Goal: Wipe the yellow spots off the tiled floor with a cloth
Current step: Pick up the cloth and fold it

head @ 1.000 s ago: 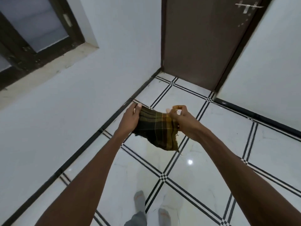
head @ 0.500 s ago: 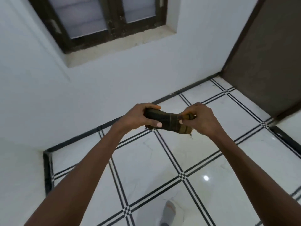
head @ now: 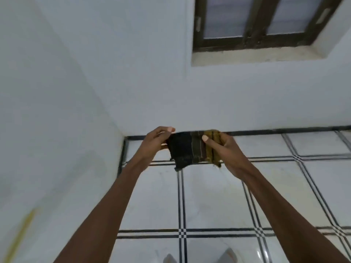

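Both hands, left (head: 154, 142) and right (head: 224, 149), have a pinching grip on the cloth (head: 190, 151), stretching it flat so it's ready for wiping the floor (head: 212, 196).

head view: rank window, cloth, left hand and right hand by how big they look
1. window, largest, though cut off by the frame's top edge
2. cloth
3. left hand and right hand look about alike, so unranked; each grips a cloth edge
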The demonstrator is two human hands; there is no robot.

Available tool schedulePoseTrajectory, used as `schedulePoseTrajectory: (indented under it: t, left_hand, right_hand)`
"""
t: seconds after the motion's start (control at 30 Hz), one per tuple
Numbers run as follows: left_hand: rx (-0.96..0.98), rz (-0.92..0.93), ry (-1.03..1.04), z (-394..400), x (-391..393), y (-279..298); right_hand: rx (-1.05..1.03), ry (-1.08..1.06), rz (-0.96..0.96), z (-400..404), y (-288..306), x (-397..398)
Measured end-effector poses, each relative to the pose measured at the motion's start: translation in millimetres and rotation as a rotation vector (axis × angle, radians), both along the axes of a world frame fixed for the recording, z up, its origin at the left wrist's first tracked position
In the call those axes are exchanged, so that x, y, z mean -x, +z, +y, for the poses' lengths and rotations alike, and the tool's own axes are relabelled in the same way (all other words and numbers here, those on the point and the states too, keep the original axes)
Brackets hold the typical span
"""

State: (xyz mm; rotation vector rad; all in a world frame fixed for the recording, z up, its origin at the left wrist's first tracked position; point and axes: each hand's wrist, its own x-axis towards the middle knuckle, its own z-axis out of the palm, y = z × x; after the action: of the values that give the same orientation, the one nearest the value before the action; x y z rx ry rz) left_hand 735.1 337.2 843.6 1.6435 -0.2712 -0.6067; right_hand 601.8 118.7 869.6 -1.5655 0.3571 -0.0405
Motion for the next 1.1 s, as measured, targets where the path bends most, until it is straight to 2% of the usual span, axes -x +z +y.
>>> schedulePoseTrajectory:
  t: [0.17,0.43,0.8,0.97,1.03,1.1]
  left_hand:
    - [0.108,0.193,0.428,160,8,-19]
    - [0.202,0.212,0.981,353,90,-30]
    - [0.352,0.188,1.514,508,176,-20]
    - [0.378,0.183,1.716,566,205,-18]
    - [0.381,0.178,1.788,585,211,-19]
    - [0.376,0.182,1.835,598,211,-24]
  right_hand:
    - [-0.217,0.243,0.099,148,-10,-57]
    - [0.008,0.567,0.201,360,-16,-92]
    - [0.13,1.102,0.157,586,-3,-93]
    - [-0.026,1.273,0.198,668,-6,-103]
    - [0.023,1.285,0.158,699,-19,-113]
    - [0.229,1.315,0.071,726,-39,-124]
